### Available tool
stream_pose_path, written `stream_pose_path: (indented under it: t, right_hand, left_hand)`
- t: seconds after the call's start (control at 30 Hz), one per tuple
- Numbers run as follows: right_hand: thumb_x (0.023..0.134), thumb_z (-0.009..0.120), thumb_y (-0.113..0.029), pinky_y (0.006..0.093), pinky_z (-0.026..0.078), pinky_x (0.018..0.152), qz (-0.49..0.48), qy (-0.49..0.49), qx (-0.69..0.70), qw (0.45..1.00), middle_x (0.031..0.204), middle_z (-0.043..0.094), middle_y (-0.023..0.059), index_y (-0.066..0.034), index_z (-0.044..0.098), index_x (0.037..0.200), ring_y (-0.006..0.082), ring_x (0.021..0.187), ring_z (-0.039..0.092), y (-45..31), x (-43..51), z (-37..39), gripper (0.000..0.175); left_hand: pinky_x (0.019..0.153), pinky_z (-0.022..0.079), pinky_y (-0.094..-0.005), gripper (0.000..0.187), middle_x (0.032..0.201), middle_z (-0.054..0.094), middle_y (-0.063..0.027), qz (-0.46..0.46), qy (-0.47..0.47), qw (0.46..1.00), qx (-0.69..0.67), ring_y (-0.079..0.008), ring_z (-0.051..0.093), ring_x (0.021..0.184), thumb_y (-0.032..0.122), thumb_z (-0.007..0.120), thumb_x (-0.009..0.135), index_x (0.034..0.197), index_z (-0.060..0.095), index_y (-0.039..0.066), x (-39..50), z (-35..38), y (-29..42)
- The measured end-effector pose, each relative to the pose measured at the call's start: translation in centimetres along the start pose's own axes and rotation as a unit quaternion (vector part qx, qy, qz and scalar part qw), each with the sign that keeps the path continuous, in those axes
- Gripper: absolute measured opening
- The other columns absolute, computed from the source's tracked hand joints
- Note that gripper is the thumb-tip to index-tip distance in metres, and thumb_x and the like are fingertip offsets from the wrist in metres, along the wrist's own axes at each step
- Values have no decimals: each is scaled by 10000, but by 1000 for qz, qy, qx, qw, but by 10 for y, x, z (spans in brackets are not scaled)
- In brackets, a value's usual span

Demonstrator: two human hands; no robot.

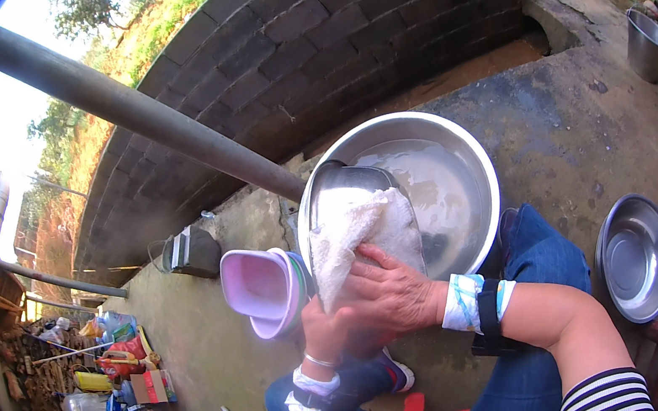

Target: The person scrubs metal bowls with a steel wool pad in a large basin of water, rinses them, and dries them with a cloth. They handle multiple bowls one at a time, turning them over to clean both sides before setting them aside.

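A large metal basin [459, 179] with cloudy water sits on the concrete in front of me. A smaller shiny metal basin [341, 181] is tilted over its left side. Across the smaller basin lies a wet white cloth [364, 226], bunched and folded. My right hand [393, 291] presses on the cloth's lower part, fingers extended over it. At the lower edge of the smaller basin, my left hand [328, 330] grips it; the fingers are mostly hidden and blurred.
Stacked plastic basins, pink on top [258, 283], stand left of the large basin. Metal basins [637, 258] rest at right, with a metal bucket [650, 46] farther back. A grey pipe [163, 122] slants in front of a block wall [340, 25]. Assorted containers [133, 388] crowd the left.
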State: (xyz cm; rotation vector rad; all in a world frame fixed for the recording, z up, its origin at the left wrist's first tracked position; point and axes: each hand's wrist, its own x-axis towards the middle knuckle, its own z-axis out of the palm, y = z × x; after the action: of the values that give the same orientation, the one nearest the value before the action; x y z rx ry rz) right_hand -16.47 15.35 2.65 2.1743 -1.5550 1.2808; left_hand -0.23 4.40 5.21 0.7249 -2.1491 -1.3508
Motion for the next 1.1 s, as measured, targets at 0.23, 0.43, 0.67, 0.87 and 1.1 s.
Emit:
stream_pose_path:
  t: [0.23, 0.43, 0.67, 0.87, 1.1]
  right_hand:
    - [927, 563, -471, 487, 314, 1113, 387, -58, 68, 918, 1345, 560, 229, -138, 583, 1350, 403, 1307, 479, 79, 56, -49, 539]
    - [891, 631, -403, 546, 260, 1140, 285, -14, -60, 957, 1435, 458, 303, -29, 563, 1354, 430, 1359, 422, 52, 36, -30, 599]
    - [862, 668, -58, 490, 379, 1082, 115, 81, 218, 966, 1285, 615, 212, -50, 692, 1153, 379, 1218, 575, 37, 10, -16, 293]
    - [870, 707, -132, 459, 426, 1051, 89, 71, 234, 966, 1249, 648, 174, -84, 712, 1096, 357, 1202, 589, 16, 16, -23, 231]
    - [902, 713, -170, 416, 500, 929, 137, 149, 102, 974, 1099, 666, 114, -57, 731, 993, 290, 1021, 629, 87, 30, -22, 146]
  left_hand:
    - [909, 506, -301, 567, 1099, 728, -80, -53, -58, 997, -13, -145, 650, 993, 313, 889, 752, 1146, 697, -47, -49, 10, 15]
    - [886, 521, -300, 525, 1052, 738, -62, -104, -95, 990, 3, -130, 660, 953, 203, 914, 721, 1123, 692, -52, -32, 12, 13]
    - [884, 525, -292, 590, 1066, 727, -50, -47, -58, 996, -45, -129, 658, 972, 294, 895, 750, 1174, 650, -36, 4, 11, 6]
    - [808, 540, -298, 490, 1006, 733, -77, 213, -72, 920, 322, -157, 680, 908, 230, 858, 772, 1151, 647, 2, 11, 18, 5]
    - [725, 550, -345, 309, 826, 717, -104, -10, -73, 992, 100, -240, 702, 747, 252, 821, 793, 1009, 739, 47, -10, 32, 13]
